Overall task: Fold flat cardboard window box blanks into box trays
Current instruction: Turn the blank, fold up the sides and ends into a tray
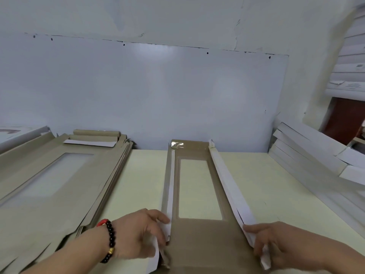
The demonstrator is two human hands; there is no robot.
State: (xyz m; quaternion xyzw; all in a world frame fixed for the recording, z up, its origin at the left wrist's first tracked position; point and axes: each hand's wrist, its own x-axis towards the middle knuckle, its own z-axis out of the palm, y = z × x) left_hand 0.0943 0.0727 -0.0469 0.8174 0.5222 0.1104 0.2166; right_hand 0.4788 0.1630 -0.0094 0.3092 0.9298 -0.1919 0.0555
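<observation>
Pale table [256,184]; white wall board [158,91] behind (glare patch); possibly reddish door [343,121] right.

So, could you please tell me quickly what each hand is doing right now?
Left hand: grips the left side flap of the brown cardboard window box blank.
Right hand: grips its white-faced right side flap.

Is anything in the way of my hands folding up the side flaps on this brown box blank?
Nothing visible. The left hand and right hand already hold the long white-backed side flaps of the brown cardboard window blank; the cream table beside it is bare.
</observation>
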